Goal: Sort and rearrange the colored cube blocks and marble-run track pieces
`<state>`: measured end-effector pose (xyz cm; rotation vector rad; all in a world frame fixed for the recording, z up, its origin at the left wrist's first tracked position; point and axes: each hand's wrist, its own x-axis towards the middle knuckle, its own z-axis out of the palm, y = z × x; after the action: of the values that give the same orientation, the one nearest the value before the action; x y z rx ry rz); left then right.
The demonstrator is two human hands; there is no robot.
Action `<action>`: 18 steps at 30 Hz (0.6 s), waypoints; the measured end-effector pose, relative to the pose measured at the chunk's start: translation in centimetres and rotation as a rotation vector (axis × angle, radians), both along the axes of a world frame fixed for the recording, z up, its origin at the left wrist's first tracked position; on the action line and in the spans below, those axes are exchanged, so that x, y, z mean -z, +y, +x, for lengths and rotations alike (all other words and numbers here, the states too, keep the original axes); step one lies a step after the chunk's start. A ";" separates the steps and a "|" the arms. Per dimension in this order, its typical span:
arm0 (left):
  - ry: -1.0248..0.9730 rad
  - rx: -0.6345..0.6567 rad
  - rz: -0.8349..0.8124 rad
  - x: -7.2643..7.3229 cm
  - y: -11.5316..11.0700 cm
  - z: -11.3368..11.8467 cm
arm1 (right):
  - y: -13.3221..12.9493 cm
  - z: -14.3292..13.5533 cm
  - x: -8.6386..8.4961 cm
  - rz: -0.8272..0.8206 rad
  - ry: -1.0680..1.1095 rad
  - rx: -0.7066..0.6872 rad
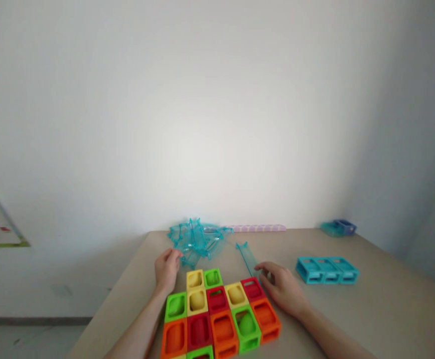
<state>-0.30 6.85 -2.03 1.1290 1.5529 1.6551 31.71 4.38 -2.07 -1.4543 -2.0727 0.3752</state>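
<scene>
My left hand (167, 270) is closed, its fingertips at the edge of a pile of clear teal plastic pieces (197, 239). My right hand (282, 286) has its curled fingers at the near end of a single long clear teal piece (247, 257); the exact contact is hard to see. Between my forearms lies a block assembly of red, orange, yellow and green hollow cubes (223, 328), running off the bottom edge of the view.
A teal three-part block (327, 270) sits right of my right hand. At the back right are a dark blue block (345, 227) and a clear teal piece (331, 229). A pink patterned strip (258, 228) lies along the wall.
</scene>
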 end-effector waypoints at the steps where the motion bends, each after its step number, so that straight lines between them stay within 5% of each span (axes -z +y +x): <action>1: 0.006 0.037 -0.008 0.0 0.0 0.0 | 0.2 -0.1 0.1 0.000 0.004 0.003; 7: 0.137 0.292 -0.045 -0.3 -0.5 -0.2 | 1.9 -1.0 0.3 -0.004 0.013 0.009; 18: 0.221 0.729 -0.107 -1.1 -2.0 -0.5 | 1.0 -1.0 -0.2 -0.009 0.055 -0.223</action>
<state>-0.81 4.87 -0.89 1.6107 1.1220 0.9731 30.73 5.35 -1.83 -1.2063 -2.1972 0.5064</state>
